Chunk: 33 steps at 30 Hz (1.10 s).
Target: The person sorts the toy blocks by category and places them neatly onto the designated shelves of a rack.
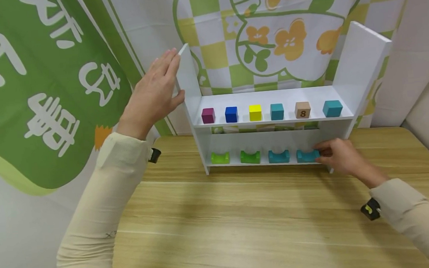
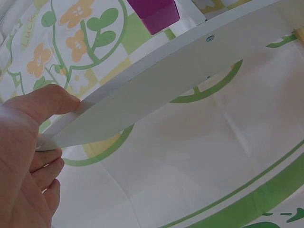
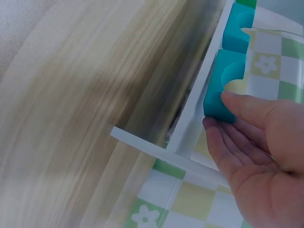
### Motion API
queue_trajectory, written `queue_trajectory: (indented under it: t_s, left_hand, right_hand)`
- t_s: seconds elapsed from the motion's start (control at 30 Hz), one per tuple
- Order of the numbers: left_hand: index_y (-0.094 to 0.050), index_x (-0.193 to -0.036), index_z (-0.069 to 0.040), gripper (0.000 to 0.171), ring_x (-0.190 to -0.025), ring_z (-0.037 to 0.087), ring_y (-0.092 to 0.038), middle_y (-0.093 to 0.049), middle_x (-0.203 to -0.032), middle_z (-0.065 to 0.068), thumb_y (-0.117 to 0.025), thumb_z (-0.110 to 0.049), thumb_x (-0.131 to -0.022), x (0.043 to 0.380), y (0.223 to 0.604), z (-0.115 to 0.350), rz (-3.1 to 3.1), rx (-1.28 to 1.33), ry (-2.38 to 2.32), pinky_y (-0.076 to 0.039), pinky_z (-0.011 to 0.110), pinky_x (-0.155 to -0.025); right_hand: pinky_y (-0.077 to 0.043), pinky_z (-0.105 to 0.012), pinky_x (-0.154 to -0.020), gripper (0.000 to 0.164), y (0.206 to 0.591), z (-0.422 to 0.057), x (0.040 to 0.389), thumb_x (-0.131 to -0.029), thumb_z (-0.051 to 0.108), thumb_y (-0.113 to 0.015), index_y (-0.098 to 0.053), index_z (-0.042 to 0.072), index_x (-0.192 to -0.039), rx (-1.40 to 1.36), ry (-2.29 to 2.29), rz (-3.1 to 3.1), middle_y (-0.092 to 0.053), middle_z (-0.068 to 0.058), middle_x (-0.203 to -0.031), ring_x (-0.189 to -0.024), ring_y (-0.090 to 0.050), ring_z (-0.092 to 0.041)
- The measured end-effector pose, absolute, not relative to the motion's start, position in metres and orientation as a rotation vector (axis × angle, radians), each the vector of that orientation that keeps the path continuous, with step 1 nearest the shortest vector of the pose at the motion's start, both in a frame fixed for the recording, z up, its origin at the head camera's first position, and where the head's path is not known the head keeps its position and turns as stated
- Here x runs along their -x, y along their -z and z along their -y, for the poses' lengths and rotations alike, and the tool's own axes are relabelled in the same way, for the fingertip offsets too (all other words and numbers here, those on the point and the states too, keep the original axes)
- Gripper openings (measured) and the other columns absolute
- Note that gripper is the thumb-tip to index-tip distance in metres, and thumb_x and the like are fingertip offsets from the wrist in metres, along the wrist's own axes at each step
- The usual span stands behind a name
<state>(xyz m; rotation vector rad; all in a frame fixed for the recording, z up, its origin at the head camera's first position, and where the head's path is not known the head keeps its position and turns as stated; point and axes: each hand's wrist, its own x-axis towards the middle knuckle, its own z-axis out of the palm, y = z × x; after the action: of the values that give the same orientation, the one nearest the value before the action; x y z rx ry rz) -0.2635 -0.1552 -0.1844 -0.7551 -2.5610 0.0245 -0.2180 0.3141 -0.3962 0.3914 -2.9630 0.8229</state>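
A small white two-tier shelf (image 1: 273, 122) stands on the wooden table. My left hand (image 1: 155, 90) holds the upper part of its left side panel (image 1: 189, 75); in the left wrist view the thumb and fingers (image 2: 47, 173) lie on opposite sides of the board. At the lower tier's right end, my right hand (image 1: 341, 156) pinches a teal block with a curved notch (image 1: 307, 156), thumb at its end. Beside it on that tier sit another teal notched block (image 1: 279, 157), a green one (image 1: 250, 157) and a lime one (image 1: 220, 158), notches upward.
Along the upper tier stand cubes: purple (image 1: 208, 115), blue (image 1: 231, 114), yellow (image 1: 255, 113), teal (image 1: 277, 111), wooden with an 8 (image 1: 302, 110), and another teal cube (image 1: 332, 108). Patterned cloth (image 1: 216, 55) hangs behind. The wooden table (image 1: 243, 223) extends in front.
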Motion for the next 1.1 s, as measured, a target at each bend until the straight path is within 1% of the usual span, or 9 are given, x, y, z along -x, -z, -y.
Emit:
queue_trajectory:
  t_s: [0.5,0.8,0.93,1.1]
  left_hand:
    - [-0.022,-0.165,0.004,0.078,-0.165,0.035,-0.021,-0.02,-0.176,0.019,-0.064,-0.018,-0.103,0.2625,0.1845,0.155,2.548,0.761,-0.02,-0.015,0.046,-0.138]
    - [-0.022,-0.165,0.004,0.079,-0.164,0.037,-0.021,-0.02,-0.176,0.019,-0.065,-0.017,-0.103,0.2641,0.1842,0.154,2.554,0.765,-0.009,-0.014,0.046,-0.138]
    - [-0.022,-0.165,0.004,0.079,-0.164,0.037,-0.021,-0.02,-0.176,0.019,-0.064,-0.018,-0.103,0.2645,0.1843,0.1543,2.556,0.767,-0.009,-0.014,0.046,-0.138]
    - [-0.022,-0.166,0.003,0.079,-0.164,0.036,-0.022,-0.021,-0.176,0.019,-0.065,-0.017,-0.102,0.2656,0.1853,0.1557,2.549,0.779,0.008,-0.014,0.045,-0.138]
  right_hand:
    - [-0.068,-0.049,-0.085,0.039,0.401,-0.3126,0.2189,-0.094,0.004,-0.075,-0.067,-0.016,-0.127,-0.377,-0.843,2.975,-0.067,-0.038,-0.127,-0.11,-0.073,-0.05]
    - [-0.068,-0.049,-0.084,0.04,0.4009,-0.3127,0.2176,-0.095,0.005,-0.074,-0.066,-0.016,-0.129,-0.383,-0.798,2.975,-0.067,-0.038,-0.128,-0.11,-0.073,-0.049]
    - [-0.066,-0.053,-0.089,0.045,0.4005,-0.3124,0.2165,-0.095,0.006,-0.075,-0.063,-0.016,-0.133,-0.368,-0.796,2.981,-0.064,-0.038,-0.132,-0.114,-0.071,-0.051]
    - [-0.06,-0.061,-0.098,0.056,0.3963,-0.3123,0.2116,-0.096,0.013,-0.075,-0.056,-0.016,-0.141,-0.34,-0.781,2.988,-0.059,-0.039,-0.139,-0.122,-0.066,-0.054]
